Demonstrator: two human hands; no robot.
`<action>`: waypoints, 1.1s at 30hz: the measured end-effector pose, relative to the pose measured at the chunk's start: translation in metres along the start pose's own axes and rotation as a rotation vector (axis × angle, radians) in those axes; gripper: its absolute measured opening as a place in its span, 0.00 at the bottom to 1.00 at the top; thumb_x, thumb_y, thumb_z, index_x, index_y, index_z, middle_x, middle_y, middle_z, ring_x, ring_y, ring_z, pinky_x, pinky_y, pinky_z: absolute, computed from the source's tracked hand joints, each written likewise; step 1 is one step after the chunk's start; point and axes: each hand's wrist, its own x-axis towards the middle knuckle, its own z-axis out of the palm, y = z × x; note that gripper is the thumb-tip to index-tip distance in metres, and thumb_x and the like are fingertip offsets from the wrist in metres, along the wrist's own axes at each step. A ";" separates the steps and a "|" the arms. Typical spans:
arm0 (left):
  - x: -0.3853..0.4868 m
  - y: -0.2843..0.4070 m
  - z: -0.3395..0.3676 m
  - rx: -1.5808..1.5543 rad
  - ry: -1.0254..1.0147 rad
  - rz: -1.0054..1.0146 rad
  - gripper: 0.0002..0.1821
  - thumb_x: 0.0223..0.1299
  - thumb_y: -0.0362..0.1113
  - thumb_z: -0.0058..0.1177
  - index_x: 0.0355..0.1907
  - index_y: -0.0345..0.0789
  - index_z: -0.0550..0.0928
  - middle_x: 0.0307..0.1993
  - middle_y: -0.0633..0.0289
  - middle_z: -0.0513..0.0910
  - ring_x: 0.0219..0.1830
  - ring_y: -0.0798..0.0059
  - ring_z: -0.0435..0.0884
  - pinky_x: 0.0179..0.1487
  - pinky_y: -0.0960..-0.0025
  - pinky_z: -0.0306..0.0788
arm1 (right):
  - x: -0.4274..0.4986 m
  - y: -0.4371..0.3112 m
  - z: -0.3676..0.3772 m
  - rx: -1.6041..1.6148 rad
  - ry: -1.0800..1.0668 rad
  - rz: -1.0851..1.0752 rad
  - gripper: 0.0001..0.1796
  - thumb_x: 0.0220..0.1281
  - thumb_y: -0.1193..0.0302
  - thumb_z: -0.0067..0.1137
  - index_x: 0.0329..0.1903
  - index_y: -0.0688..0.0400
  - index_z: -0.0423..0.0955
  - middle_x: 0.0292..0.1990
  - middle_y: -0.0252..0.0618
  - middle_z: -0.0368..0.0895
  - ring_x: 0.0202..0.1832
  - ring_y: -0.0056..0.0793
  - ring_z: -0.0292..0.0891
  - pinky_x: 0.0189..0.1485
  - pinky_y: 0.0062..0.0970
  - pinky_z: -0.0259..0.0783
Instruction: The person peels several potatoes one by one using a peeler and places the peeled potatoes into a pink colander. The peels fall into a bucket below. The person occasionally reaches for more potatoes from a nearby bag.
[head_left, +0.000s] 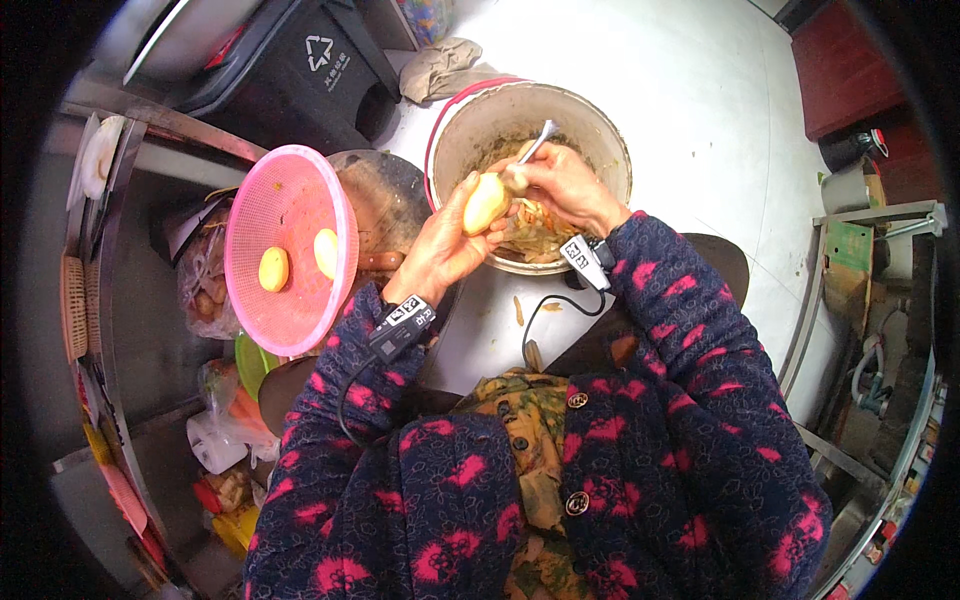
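Observation:
My left hand (444, 247) grips a peeled, pale yellow potato (485, 204) over the bucket. In my right hand (564, 180) is a metal spoon-like utensil (538, 141), its handle pointing up and its blurred lower end close against the potato's upper right side. Below both hands stands a large white bucket (619, 154) with a red handle and a dirty inner wall. Peelings (534, 238) lie in the bucket, partly hidden by my hands. To the left, a tilted pink plastic colander (300, 330) holds two peeled potatoes (274, 269).
A dark round surface with a brown wooden handle (381, 260) lies beside the colander. Behind it stands a black waste bin (292, 90). Plastic bags of produce (210, 300) fill the left shelf. Peel scraps (518, 310) lie on the floor. Cables run from both wrist devices.

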 end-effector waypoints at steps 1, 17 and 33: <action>0.000 0.000 0.000 0.026 0.067 -0.023 0.20 0.75 0.51 0.46 0.53 0.35 0.76 0.39 0.59 0.81 0.33 0.72 0.76 0.35 0.73 0.70 | 0.003 -0.001 -0.005 0.066 0.087 0.054 0.13 0.68 0.73 0.59 0.48 0.70 0.75 0.44 0.47 0.83 0.48 0.36 0.82 0.54 0.34 0.80; 0.002 0.000 -0.009 -0.203 -0.038 -0.132 0.27 0.73 0.57 0.44 0.56 0.34 0.76 0.44 0.54 0.82 0.38 0.63 0.81 0.39 0.66 0.80 | 0.002 -0.004 -0.015 0.238 0.175 0.143 0.12 0.67 0.73 0.61 0.47 0.68 0.77 0.45 0.47 0.83 0.50 0.36 0.82 0.54 0.33 0.80; -0.022 0.022 0.007 -0.134 -0.062 0.004 0.26 0.72 0.55 0.49 0.55 0.34 0.77 0.43 0.52 0.84 0.38 0.60 0.84 0.44 0.63 0.82 | 0.001 -0.034 -0.014 -0.102 -0.099 -0.026 0.09 0.66 0.74 0.62 0.43 0.63 0.72 0.44 0.44 0.83 0.46 0.32 0.82 0.48 0.28 0.81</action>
